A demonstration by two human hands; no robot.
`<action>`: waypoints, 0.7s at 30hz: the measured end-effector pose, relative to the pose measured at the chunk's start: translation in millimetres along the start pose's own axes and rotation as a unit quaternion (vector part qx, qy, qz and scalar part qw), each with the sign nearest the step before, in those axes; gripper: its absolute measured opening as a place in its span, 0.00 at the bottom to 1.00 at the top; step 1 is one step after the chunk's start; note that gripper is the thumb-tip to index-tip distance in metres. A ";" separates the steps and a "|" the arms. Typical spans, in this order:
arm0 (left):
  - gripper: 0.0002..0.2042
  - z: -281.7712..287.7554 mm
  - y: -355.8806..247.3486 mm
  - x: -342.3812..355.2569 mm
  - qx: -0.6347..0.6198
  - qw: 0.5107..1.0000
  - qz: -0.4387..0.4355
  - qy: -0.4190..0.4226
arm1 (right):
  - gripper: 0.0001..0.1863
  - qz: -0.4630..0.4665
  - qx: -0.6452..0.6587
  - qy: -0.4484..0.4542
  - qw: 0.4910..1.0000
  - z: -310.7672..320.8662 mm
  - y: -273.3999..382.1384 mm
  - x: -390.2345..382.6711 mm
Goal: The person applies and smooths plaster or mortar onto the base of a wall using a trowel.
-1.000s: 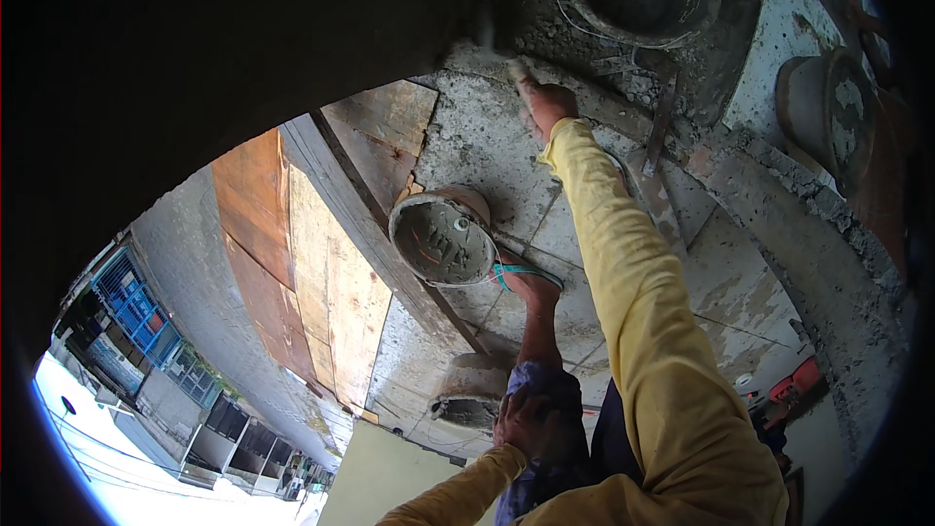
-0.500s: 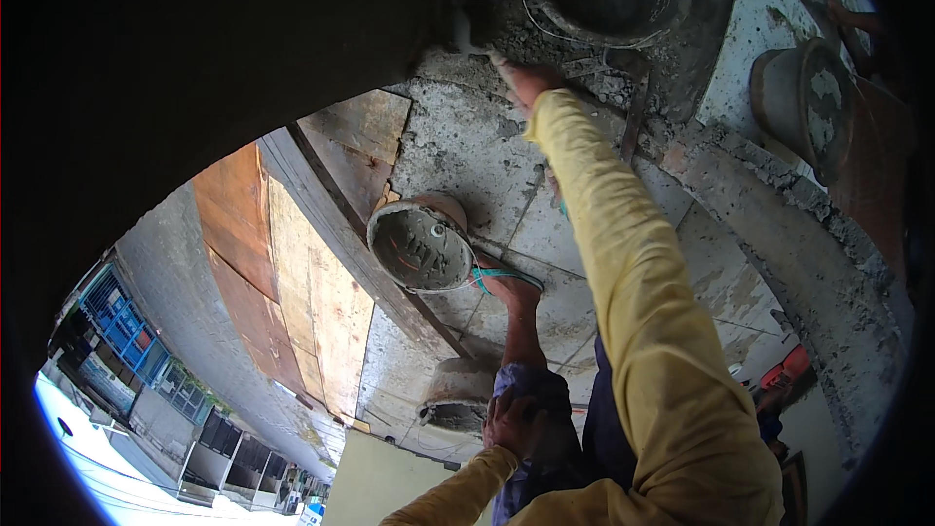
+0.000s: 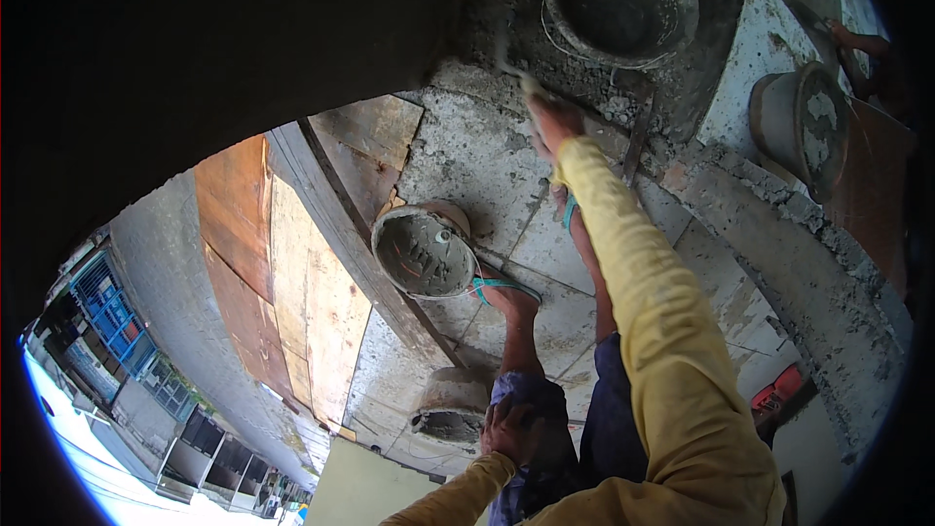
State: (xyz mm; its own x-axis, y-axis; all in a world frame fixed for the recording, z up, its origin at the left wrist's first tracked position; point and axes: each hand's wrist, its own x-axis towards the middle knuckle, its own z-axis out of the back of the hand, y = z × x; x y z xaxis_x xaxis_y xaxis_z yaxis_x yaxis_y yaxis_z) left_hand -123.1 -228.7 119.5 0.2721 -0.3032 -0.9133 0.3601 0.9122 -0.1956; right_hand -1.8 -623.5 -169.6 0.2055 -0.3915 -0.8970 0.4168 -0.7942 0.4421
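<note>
My right hand [image 3: 557, 122] is closed round the handle of a trowel [image 3: 527, 86]. The trowel's metal end is blurred and dark, over rough grey mortar rubble [image 3: 575, 78] along the edge of the tiles. My left hand [image 3: 508, 431] rests on my left knee with its fingers spread, holding nothing. Just beyond the trowel, to the right, stands a large dark bucket [image 3: 570, 10] with a wire handle. Beside my left foot [image 3: 506, 297], in a green-strapped sandal, is a bucket of wet grey mortar [image 3: 424, 251].
Another mortar-caked bucket [image 3: 456, 388] stands near my left knee. Wooden boards [image 3: 292, 273] and a long beam [image 3: 365, 253] lie to the left. A broken concrete ledge [image 3: 769, 219] curves along the right. Beyond it, another person's hand [image 3: 857, 39] is near a tilted bucket [image 3: 779, 122].
My right hand has moved a little nearer and to the right with the trowel. My right foot now shows beside the sleeve. My left hand stays on the knee.
</note>
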 end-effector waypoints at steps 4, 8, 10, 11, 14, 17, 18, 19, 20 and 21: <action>0.20 -0.3 -0.1 1.1 -0.023 1.000 -0.005 0.002 | 0.32 -0.076 0.051 0.005 0.996 -52.2 39.1 19.0; 0.20 1.1 -4.4 2.9 -0.035 0.999 0.008 0.013 | 0.37 -0.057 -0.066 -0.048 0.995 4.8 37.3 51.6; 0.20 2.4 -7.8 1.1 -0.005 1.000 0.006 0.005 | 0.36 0.018 -0.136 -0.082 0.987 48.5 12.6 59.7; 0.20 2.9 -9.6 1.1 -0.017 1.000 0.004 0.010 | 0.39 0.001 -0.215 -0.127 0.968 68.0 0.6 60.8; 0.21 2.2 -14.1 3.1 -0.009 1.000 0.020 0.009 | 0.36 0.018 -0.285 -0.144 0.948 84.7 -38.2 36.9; 0.21 1.4 -14.6 2.1 -0.006 0.999 0.021 0.036 | 0.33 0.040 -0.164 -0.122 0.978 41.0 -40.0 1.6; 0.21 0.3 -14.3 2.6 0.001 0.999 0.028 0.039 | 0.32 0.069 -0.071 -0.075 0.992 19.7 -33.6 -8.8; 0.21 -0.8 -13.5 2.8 0.020 0.999 0.028 0.034 | 0.31 0.054 -0.009 -0.035 0.998 -5.6 -22.7 -13.2; 0.21 -1.8 -12.6 2.7 0.013 0.998 0.039 0.043 | 0.31 0.062 -0.006 -0.031 0.998 -28.5 -11.2 -14.6; 0.21 -2.8 -11.8 3.3 0.005 0.999 0.025 0.035 | 0.32 0.081 0.002 0.000 0.997 -48.4 2.1 -10.1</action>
State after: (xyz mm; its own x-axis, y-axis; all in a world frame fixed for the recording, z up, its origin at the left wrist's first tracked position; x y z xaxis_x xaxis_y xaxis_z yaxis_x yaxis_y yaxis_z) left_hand -129.0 -239.7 117.7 0.2263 -0.2372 -0.9447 0.3564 0.9228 -0.1463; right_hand 39.8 -598.7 -159.6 0.2700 -0.5149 -0.8136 0.3743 -0.7224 0.5814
